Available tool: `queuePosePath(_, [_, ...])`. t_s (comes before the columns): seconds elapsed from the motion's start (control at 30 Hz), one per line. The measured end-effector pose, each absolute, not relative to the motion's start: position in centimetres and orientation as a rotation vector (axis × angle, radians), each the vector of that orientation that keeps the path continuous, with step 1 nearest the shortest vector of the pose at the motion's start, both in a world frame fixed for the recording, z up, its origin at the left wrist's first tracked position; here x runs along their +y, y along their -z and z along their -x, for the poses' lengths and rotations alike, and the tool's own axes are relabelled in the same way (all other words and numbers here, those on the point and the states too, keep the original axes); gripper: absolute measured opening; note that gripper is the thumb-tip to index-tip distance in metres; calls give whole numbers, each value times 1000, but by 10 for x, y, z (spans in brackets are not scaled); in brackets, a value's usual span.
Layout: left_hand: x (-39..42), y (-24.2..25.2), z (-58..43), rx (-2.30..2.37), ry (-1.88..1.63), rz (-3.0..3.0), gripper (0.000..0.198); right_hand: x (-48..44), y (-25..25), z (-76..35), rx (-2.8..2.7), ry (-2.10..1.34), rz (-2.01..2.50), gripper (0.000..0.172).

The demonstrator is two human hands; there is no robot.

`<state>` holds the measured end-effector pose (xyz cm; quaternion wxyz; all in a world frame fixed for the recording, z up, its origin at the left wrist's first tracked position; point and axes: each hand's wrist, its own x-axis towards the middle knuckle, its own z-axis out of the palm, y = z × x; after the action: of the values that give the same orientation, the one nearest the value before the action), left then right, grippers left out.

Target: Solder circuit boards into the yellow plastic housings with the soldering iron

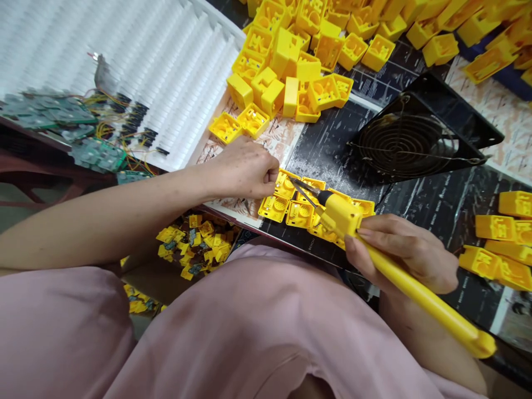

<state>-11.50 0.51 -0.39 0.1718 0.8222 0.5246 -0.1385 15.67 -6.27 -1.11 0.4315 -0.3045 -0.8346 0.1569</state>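
Note:
My right hand (405, 257) grips a yellow soldering iron (415, 288), whose metal tip points left at a row of small yellow plastic housings (286, 209) near the table's front edge. My left hand (243, 169) is closed with its fingertips pinched at the left end of that row, on one housing (285, 185). Whether it holds a thin wire there I cannot tell.
A big heap of yellow housings (307, 50) fills the back. A black fan with a wire grille (409, 141) lies right of centre. More yellow parts (502, 244) sit far right, circuit boards with wires (95, 141) far left, a white ribbed sheet (166, 66) behind.

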Motion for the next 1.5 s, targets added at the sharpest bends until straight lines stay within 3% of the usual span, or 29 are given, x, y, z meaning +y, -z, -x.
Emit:
queuePosePath(0.13, [6, 11, 119, 1455, 296, -2387, 20, -71, 23, -163, -2002, -365, 855, 25])
queuePosePath(0.3, [5, 9, 123, 1429, 244, -2414, 20, -84, 29, -163, -1936, -352, 1091, 46])
queuePosePath(0.5, [2, 9, 135, 1583, 65, -2233, 25, -85, 26, -154, -1799, -432, 984, 30])
queuePosePath(0.63, [2, 19, 133, 1603, -37, -2330, 31, -84, 25, -153, -1850, -427, 1078, 35])
queuePosePath(0.73, [3, 19, 125, 1585, 33, -2389, 32, -84, 26, -155, -1923, -379, 1135, 44])
queuePosePath(1.27, [8, 17, 114, 1522, 177, -2516, 35, -68, 34, -138, -1963, -249, 869, 24])
queuePosePath(1.4, [8, 14, 111, 1516, 310, -2565, 37, -64, 28, -136, -2062, -183, 783, 24])
queuePosePath(1.5, [7, 16, 112, 1509, 225, -2568, 36, -67, 23, -139, -2070, -209, 812, 27])
